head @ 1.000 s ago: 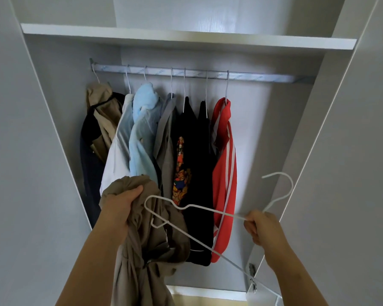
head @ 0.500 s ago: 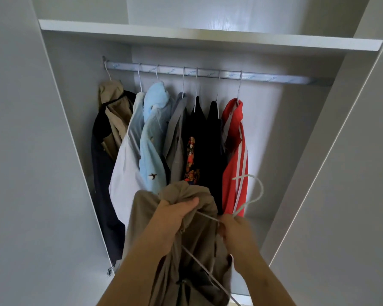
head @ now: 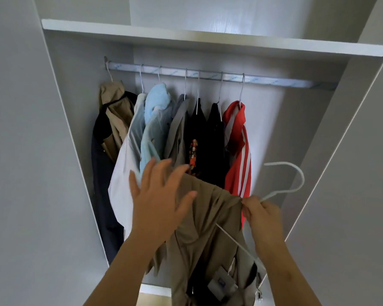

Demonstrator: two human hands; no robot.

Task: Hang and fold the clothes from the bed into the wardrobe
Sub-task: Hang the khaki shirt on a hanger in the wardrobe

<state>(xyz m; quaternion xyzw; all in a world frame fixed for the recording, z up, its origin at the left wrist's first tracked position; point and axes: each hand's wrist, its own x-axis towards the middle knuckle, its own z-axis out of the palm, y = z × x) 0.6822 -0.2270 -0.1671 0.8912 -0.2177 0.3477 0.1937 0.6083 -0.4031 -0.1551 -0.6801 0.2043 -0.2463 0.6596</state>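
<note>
Head view: our right hand pinches the white hanger at its neck, with the hook up-right of the grip. The khaki garment drapes over the hanger, left of and below that grip. Our left hand is released, fingers spread, at the garment's upper-left edge. We can't tell if it's touching.

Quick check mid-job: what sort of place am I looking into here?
Most likely a home wardrobe: a hanging rail carries a row of clothes on wire hangers, the red striped top among them, under a white shelf, and the right hand holds a white hanger bearing a tan garment.
</note>
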